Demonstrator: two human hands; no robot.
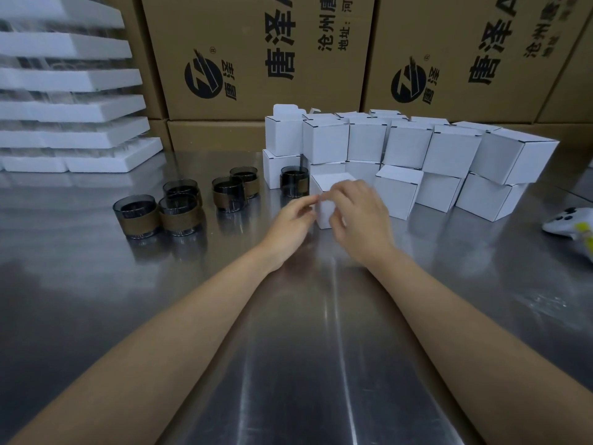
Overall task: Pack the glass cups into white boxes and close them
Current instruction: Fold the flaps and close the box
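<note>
A small white box (330,183) stands on the steel table (288,348), just in front of the stacked boxes. My left hand (290,224) pinches its near left edge with curled fingers. My right hand (359,216) covers its front right side, fingers curled round it. Several dark glass cups with brown sleeves stand to the left: a near pair (138,216), (178,215), one behind (181,187), two more (228,193), (245,179), and one (293,181) beside the boxes. Closed white boxes (407,146) are stacked two high behind.
White foam trays (73,136) are piled at the far left. Large brown cartons (256,59) form a wall behind the table. A white game controller (571,223) lies at the right edge.
</note>
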